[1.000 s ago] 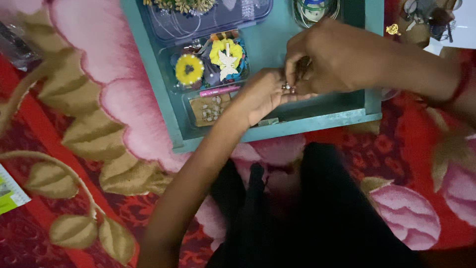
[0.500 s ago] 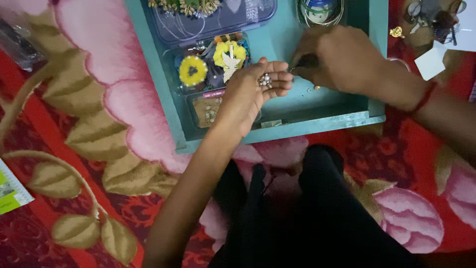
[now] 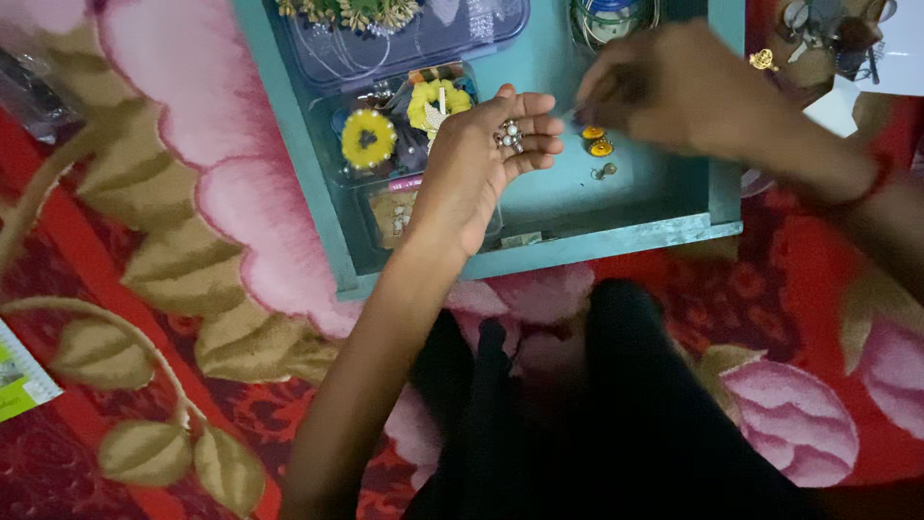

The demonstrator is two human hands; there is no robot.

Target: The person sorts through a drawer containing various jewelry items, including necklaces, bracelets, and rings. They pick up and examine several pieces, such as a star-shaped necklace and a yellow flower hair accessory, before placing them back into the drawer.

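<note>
My left hand is turned palm up over a teal wooden drawer, and a small cluster of pearl-and-metal earrings rests on its curled fingers. My right hand hovers blurred above the drawer's right half with fingers closed; whether it pinches something is unclear. Just below it, on the drawer floor, lie two small orange-yellow earrings and a tiny metal stud.
Clear plastic boxes in the drawer hold yellow flower ornaments and other jewellery. A ring of bangles lies at the back right. Loose trinkets sit outside on the red floral carpet. My dark-clothed legs are below.
My hands have separated: the left stays palm up with the earrings, and the right has moved right and up, away from it. The small earrings on the drawer floor are uncovered.
</note>
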